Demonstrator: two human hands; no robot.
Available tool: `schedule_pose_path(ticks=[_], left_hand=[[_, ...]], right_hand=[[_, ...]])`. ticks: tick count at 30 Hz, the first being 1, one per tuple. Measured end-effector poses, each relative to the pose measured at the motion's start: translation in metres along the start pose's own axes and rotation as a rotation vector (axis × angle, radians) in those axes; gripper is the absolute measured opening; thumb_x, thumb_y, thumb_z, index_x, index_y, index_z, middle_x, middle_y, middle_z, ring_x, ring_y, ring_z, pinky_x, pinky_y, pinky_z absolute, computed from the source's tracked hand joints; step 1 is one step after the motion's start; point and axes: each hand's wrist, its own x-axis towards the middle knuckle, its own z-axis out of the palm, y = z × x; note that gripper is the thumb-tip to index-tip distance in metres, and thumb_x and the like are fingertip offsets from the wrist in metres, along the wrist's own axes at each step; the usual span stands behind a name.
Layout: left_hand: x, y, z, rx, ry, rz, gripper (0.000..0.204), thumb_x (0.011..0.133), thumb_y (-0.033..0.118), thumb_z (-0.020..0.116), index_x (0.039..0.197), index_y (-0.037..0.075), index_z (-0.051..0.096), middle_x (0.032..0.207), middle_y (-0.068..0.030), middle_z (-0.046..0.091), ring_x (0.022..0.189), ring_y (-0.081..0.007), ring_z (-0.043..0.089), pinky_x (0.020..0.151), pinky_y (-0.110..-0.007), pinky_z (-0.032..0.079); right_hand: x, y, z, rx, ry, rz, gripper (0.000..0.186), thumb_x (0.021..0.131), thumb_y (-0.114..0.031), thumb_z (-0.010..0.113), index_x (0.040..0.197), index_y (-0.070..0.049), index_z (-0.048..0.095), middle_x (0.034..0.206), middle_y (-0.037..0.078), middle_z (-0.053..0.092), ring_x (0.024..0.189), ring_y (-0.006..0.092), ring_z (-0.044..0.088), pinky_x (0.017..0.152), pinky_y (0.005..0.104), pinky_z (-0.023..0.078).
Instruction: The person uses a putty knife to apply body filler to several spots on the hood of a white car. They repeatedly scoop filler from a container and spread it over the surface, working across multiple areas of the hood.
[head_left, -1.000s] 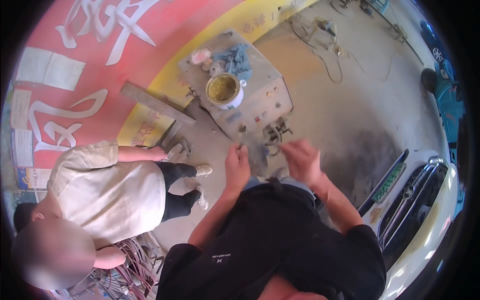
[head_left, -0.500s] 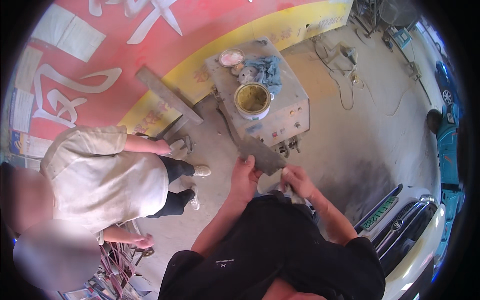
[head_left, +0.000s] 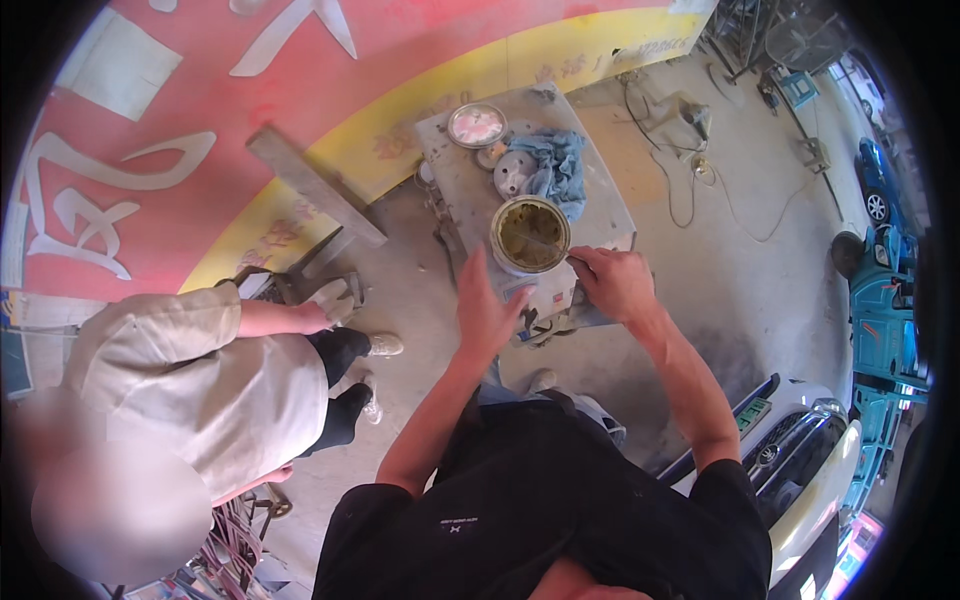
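Observation:
An open round can [head_left: 531, 236] of yellowish-brown paste stands near the front edge of a grey metal cabinet [head_left: 606, 200]. My right hand [head_left: 615, 285] is at the can's right rim, thumb and fingers closed on a thin tool whose far end seems to reach into the paste; its kind is unclear. To the lower left of the can is my left hand [head_left: 487, 310], thumb apart from the fingers, nothing visible in it. Motion blurs its fingertips. Behind the can are a blue cloth [head_left: 560, 168], a pale disc with holes [head_left: 514, 174] and a round lid [head_left: 477, 126] smeared pink and white.
Another person [head_left: 200, 390] in a beige top stands at my left. A long board [head_left: 315, 185] leans near the red and yellow wall panel [head_left: 420, 130]. The front of a white car [head_left: 800, 460] is at my right. Cables [head_left: 690, 190] lie on the floor beyond the cabinet.
Both hands have moved forward to the can. The grey rectangular plate they held earlier no longer shows clearly. My left hand has come off it. The other person's lower arm has drawn back.

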Motion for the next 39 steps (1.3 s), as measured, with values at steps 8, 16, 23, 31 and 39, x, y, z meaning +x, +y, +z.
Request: schedule_pose_path(ticks=[8, 16, 23, 31, 39], left_hand=[[0.032, -0.016, 0.021, -0.002, -0.092, -0.004, 0.114, 0.079, 0.031, 0.093, 0.164, -0.002, 0.026, 0.156, -0.0275, 0.046, 0.145, -0.0436, 0.045, 0.118, -0.048, 0.043], [0.032, -0.027, 0.023, -0.041, -0.079, 0.050, 0.113, 0.079, 0.031, 0.094, 0.164, -0.002, 0.027, 0.157, -0.0271, 0.045, 0.144, -0.0446, 0.047, 0.117, -0.048, 0.044], [0.030, -0.036, 0.007, -0.155, -0.130, 0.008, 0.108, 0.081, 0.028, 0.093, 0.163, -0.003, 0.030, 0.156, -0.0252, 0.048, 0.140, -0.0425, 0.052, 0.117, -0.047, 0.044], [0.066, -0.065, -0.030, -0.239, -0.113, -0.021, 0.084, 0.095, 0.024, 0.079, 0.164, 0.002, 0.035, 0.151, -0.0203, 0.055, 0.127, -0.0322, 0.064, 0.103, -0.043, 0.054], [0.220, -0.105, -0.014, 0.014, -0.010, -0.037, 0.041, 0.105, 0.028, 0.064, 0.131, -0.003, 0.067, 0.119, -0.0233, 0.072, 0.104, -0.0388, 0.071, 0.092, -0.046, 0.057]], right_hand=[[0.040, -0.004, 0.026, -0.248, -0.311, 0.016, 0.010, 0.096, -0.024, 0.064, 0.096, -0.016, 0.070, 0.080, 0.009, 0.073, 0.077, 0.0360, 0.073, 0.065, 0.0499, 0.058], [0.042, -0.007, 0.002, 0.030, -0.266, 0.193, 0.024, 0.097, -0.032, 0.071, 0.090, -0.010, 0.078, 0.076, 0.017, 0.072, 0.069, 0.0383, 0.069, 0.063, 0.0488, 0.055], [0.020, 0.003, -0.021, 0.378, -0.161, 0.643, 0.039, 0.097, -0.030, 0.078, 0.079, 0.004, 0.075, 0.059, 0.014, 0.061, 0.057, 0.0123, 0.051, 0.056, 0.0364, 0.046], [0.003, 0.002, -0.017, 0.642, -0.041, 0.702, 0.046, 0.099, -0.033, 0.077, 0.077, 0.006, 0.072, 0.059, -0.003, 0.053, 0.062, 0.0058, 0.046, 0.054, 0.0339, 0.041], [-0.020, 0.007, -0.003, 0.615, 0.005, 0.735, 0.051, 0.098, -0.036, 0.078, 0.071, 0.005, 0.070, 0.057, -0.004, 0.050, 0.059, 0.0055, 0.043, 0.050, 0.0336, 0.038]])
